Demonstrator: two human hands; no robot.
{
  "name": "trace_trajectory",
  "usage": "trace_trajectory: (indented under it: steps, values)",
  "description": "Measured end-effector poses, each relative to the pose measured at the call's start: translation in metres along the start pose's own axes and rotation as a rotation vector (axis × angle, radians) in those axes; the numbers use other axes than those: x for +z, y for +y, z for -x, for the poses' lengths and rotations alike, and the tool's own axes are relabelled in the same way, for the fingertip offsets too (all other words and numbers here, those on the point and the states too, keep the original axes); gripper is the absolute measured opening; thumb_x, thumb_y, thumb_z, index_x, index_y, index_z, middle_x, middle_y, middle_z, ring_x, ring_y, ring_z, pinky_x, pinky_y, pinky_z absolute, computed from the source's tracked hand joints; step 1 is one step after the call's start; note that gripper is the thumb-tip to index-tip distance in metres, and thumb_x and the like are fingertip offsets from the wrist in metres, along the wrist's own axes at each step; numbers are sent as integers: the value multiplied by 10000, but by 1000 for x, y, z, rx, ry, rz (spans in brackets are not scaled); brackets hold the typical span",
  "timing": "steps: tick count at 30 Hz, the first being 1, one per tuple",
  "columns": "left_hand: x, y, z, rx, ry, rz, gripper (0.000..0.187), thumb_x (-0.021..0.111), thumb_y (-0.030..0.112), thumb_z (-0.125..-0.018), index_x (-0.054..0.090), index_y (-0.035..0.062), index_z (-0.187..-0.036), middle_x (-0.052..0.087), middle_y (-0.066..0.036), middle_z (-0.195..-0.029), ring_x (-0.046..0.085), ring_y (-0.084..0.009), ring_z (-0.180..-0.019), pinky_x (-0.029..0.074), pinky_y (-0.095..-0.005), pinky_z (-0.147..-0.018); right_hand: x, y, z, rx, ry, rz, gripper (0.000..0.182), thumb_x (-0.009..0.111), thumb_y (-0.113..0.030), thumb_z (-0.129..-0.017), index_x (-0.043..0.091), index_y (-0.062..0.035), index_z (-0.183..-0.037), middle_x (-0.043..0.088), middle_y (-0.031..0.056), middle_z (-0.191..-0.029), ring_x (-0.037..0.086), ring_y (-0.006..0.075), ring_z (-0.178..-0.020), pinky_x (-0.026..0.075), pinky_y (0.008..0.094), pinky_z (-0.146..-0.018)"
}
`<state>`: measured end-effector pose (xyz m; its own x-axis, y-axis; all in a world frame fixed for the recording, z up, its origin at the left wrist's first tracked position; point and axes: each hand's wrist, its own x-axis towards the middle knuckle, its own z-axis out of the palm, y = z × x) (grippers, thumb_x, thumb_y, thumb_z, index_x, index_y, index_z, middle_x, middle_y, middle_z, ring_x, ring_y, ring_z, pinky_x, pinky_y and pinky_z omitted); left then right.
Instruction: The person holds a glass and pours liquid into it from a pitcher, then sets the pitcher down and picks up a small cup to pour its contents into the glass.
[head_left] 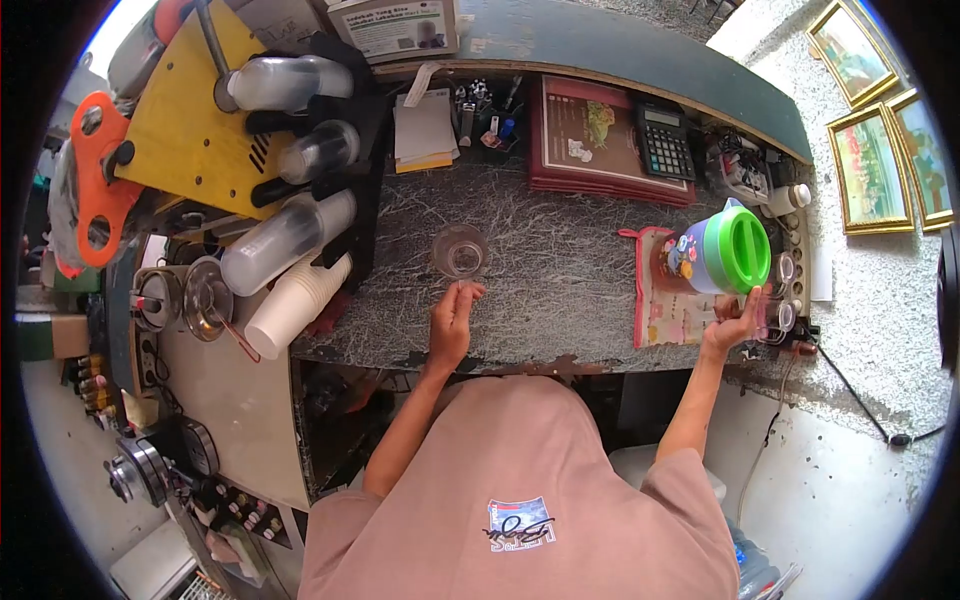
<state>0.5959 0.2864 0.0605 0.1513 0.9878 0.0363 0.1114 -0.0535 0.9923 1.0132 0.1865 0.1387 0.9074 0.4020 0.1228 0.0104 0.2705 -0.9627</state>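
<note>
A clear round cup (461, 251) stands on the dark marbled counter (400, 225). My left hand (453, 322) is at its near edge, thumb and fingers pinched together on the rim. To the right, a pitcher (708, 248) with a bright green lid sits on a patterned cloth (665, 325) with a pink edge. My right hand (731, 328) is at the near side of the pitcher, fingers pointing up beside the lid. Small glasses (783, 316) stand just right of this hand. What my right fingers hold, if anything, is partly hidden.
Stacked cups (298, 305) and a yellow cup rack (195, 120) stand at the left. Along the back lie papers (425, 130), red menus (590, 140) and a calculator (664, 138). A cable (850, 385) hangs at the right.
</note>
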Motion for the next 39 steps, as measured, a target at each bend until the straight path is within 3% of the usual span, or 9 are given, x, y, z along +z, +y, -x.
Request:
trace_trajectory:
  steps: [5,7,14,16,25,29,34,38,39]
  values:
    - [-10,-3,-2,10,-144,-15,327,432,232,-1083,597,-21,-958,668,-126,-900,640,-236,-835,490,-345,-793,12,-4,-1,-12,39,6,313,635,-315,-986,658,-64,-800,378,-52,-544,256,43,-465,138,263,-458]
    - [-13,0,-3,10,-161,-40,335,424,236,-1085,589,-21,-946,656,-130,-880,634,-244,-820,488,-348,-780,17,-8,2,-41,68,5,205,651,-294,-984,648,-105,-905,296,-101,-566,183,26,-447,100,268,-432]
    - [-12,-2,-7,61,-185,-37,351,408,240,-1088,555,-18,-901,588,-136,-788,598,-266,-748,468,-373,-715,33,-37,25,-12,-44,-12,251,647,-293,-985,648,-66,-878,349,-95,-589,214,26,-459,127,262,-437]
    - [-13,-6,-8,76,-189,-36,346,409,237,-1086,548,-17,-896,577,-136,-778,587,-265,-729,463,-375,-700,40,-46,32,36,-144,-67,279,686,-269,-960,659,-45,-794,458,-71,-591,301,21,-467,150,254,-440]
    - [-21,-10,-13,90,-225,-52,336,420,244,-1082,515,-4,-876,542,-137,-746,542,-274,-671,443,-383,-647,93,-70,72,120,-396,94,381,734,-305,-921,606,-58,-660,453,-73,-587,309,17,-471,156,250,-456]
    - [-22,-14,-15,121,-247,-32,335,429,263,-1082,505,-3,-893,522,-139,-738,514,-282,-663,432,-393,-642,117,-73,87,100,-402,218,400,739,-314,-914,586,-66,-639,437,-81,-585,318,14,-484,159,247,-467]
    - [-26,-16,-19,87,-301,21,336,436,274,-1082,495,-5,-903,498,-144,-732,471,-290,-646,409,-402,-632,142,-87,95,90,-648,423,425,757,-329,-891,582,-52,-621,412,-85,-565,322,20,-504,176,261,-475]
    - [-30,-16,-20,56,-339,21,340,440,281,-1080,499,-8,-910,510,-163,-751,481,-311,-654,412,-410,-634,168,-101,106,44,-791,585,423,768,-329,-883,599,-48,-616,490,-61,-572,415,32,-539,270,252,-489]
    - [-32,-17,-22,59,-341,21,340,440,281,-1080,499,-8,-910,510,-163,-751,481,-311,-654,412,-410,-634,173,-105,107,36,-815,647,403,776,-333,-877,644,-29,-648,556,-45,-594,480,38,-564,338,242,-507]
